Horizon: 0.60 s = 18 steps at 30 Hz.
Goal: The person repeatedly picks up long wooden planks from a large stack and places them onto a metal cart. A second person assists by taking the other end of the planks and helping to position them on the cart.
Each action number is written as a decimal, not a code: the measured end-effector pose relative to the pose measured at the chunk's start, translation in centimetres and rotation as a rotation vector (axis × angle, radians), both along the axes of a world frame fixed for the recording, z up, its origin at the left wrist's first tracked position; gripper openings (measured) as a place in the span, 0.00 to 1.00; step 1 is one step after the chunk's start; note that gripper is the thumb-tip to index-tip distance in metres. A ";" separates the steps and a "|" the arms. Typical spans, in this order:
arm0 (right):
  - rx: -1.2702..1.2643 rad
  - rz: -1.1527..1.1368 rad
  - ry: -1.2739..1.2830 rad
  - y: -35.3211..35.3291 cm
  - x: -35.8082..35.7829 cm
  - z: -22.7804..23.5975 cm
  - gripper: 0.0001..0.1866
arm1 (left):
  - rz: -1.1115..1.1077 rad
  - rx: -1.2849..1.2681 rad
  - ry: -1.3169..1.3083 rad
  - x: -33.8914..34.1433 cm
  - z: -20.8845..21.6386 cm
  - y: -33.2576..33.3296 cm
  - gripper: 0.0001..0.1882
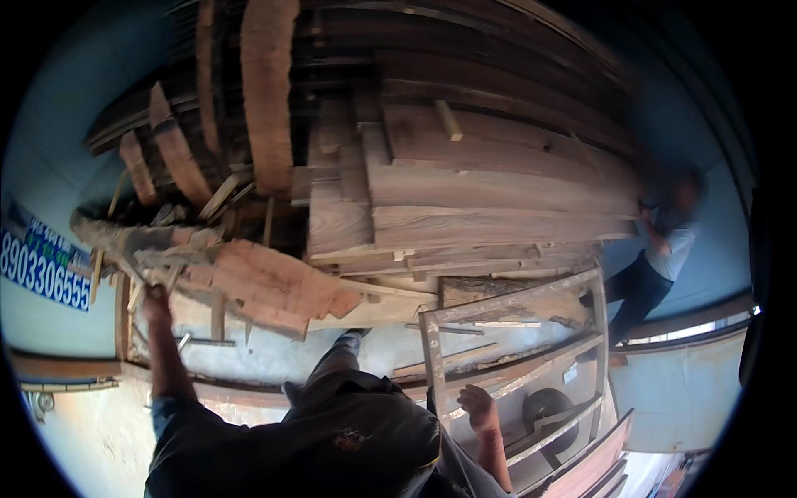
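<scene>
My left hand (156, 305) reaches out to the left, its fingers closed around the near end of a pale wooden strip (129, 269). Beside it lies a rough-edged wood slab (274, 282), reddish brown and tilted against the pile. My right hand (477, 407) is raised near my body with loosely bent fingers and nothing visible in it. Just left of that hand stands the upright of a paint-spattered ladder-like frame (433, 353); the two look apart. Small details of the left fingers are blurred.
A large stack of wide brown planks (498, 170) fills the far side. Upright slabs (267, 91) lean over it at left. Another person (664, 249) stands at the stack's right end, hands at the planks. More boards (589, 465) lie at the lower right, near a dark round object (550, 415).
</scene>
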State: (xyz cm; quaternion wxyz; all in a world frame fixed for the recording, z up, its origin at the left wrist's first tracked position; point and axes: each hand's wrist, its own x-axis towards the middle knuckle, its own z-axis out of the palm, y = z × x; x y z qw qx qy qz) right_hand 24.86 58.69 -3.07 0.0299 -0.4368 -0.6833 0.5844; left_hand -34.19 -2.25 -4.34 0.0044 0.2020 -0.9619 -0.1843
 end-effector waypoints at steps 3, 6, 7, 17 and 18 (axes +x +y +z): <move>0.150 0.099 -0.019 1.8 -5.1 2.5 0.17 | 0.508 1.552 0.253 -6.1 -0.6 -8.9 0.43; 0.216 0.188 0.011 4.8 -9.7 2.6 0.17 | 0.497 1.062 0.302 -14.4 -0.4 -3.5 0.38; 0.266 0.292 0.052 6.7 -11.7 1.1 0.20 | 0.345 1.117 0.342 -16.8 0.3 -1.5 0.34; 0.209 0.112 -0.081 10.6 -18.4 5.3 0.26 | -0.550 1.095 -0.168 -34.9 13.8 62.7 0.43; 0.304 0.147 -0.098 11.1 -17.5 4.8 0.25 | -0.518 1.008 -0.187 -37.4 13.1 65.7 0.45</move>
